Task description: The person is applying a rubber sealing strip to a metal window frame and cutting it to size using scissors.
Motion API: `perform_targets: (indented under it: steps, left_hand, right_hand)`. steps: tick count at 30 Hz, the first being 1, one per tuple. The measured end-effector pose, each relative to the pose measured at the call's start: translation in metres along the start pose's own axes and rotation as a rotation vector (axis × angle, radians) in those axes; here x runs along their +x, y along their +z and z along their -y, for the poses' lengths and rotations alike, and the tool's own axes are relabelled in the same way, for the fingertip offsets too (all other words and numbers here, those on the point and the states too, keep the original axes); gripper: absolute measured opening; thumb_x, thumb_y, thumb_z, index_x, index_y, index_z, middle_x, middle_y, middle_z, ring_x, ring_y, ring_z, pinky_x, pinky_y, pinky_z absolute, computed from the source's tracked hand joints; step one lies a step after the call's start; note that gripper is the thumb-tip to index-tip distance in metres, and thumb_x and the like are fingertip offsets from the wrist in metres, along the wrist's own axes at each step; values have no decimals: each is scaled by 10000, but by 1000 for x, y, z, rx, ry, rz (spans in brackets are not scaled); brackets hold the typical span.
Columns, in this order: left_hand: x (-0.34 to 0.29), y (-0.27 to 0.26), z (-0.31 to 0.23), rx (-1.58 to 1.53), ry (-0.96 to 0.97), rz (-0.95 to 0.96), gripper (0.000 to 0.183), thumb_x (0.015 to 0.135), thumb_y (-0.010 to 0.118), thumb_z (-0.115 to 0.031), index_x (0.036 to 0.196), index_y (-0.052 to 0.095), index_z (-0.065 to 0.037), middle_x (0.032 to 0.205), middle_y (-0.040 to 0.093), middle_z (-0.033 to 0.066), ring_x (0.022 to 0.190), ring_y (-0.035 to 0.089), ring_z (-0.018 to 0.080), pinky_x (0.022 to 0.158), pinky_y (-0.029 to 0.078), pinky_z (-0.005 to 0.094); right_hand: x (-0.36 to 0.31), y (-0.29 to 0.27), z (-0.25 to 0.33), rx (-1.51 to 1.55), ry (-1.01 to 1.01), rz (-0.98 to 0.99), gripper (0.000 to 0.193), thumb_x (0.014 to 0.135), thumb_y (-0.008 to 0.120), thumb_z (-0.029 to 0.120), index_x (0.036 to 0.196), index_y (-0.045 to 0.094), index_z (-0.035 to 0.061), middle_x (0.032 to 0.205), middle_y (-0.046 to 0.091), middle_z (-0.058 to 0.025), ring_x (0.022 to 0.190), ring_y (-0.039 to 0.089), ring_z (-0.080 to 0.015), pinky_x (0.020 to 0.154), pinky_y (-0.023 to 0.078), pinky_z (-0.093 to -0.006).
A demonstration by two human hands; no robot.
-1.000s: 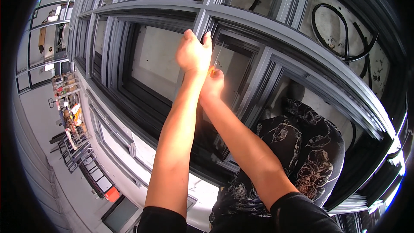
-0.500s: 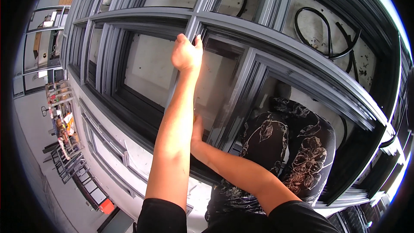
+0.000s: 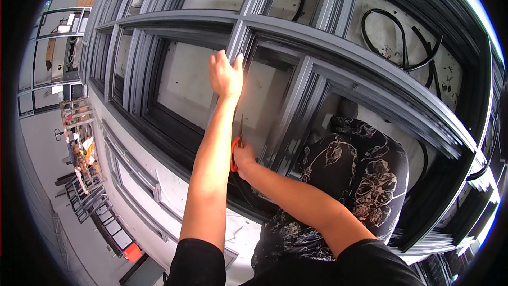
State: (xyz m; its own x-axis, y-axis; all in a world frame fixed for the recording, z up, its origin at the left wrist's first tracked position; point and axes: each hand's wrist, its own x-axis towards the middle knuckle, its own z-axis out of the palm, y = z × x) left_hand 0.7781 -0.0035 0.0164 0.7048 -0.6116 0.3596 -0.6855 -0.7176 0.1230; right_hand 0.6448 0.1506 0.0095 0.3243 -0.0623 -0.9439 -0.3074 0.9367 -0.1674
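Observation:
A large dark grey metal window frame [image 3: 296, 26] with several openings lies flat before me. My left hand [image 3: 225, 77] presses on one of its upright bars [image 3: 239, 37], fingers wrapped over the bar's edge. My right hand [image 3: 244, 157] sits lower along the same bar and grips orange-handled scissors [image 3: 235, 145], blades pointing up beside the bar. My left forearm partly hides the scissors' handle.
Black rubber gasket cord [image 3: 402, 37] lies looped on the surface under the frame's far openings. My patterned dark clothing [image 3: 349, 180] shows below the frame. More grey frames [image 3: 132, 164] and a rack of parts [image 3: 79, 148] stand on the left.
My right hand has dropped from beside the left hand down along the bar, now with the scissors showing. The left hand stays on the bar.

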Motion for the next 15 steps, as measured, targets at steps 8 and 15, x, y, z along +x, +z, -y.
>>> perform_targets:
  steps: [8, 15]
  left_hand:
    - [-2, 0, 0, 141, -43, -2, 573, 786, 672, -484, 1121, 564, -33, 1025, 586, 143, 988, 586, 327, 822, 490, 425]
    - [3, -3, -20, 117, -114, 51, 548, 760, 712, -417, 1121, 575, -28, 1020, 590, 143, 957, 601, 327, 776, 507, 421]
  right_hand:
    - [6, 9, -6, 54, 59, 87, 469, 861, 625, 192, 1245, 458, -17, 1157, 583, -169, 996, 592, -262, 817, 469, -350]
    - [22, 12, -11, 757, 296, 357, 494, 846, 674, 249, 1216, 468, -6, 1106, 595, -159, 961, 614, -243, 792, 508, -360]
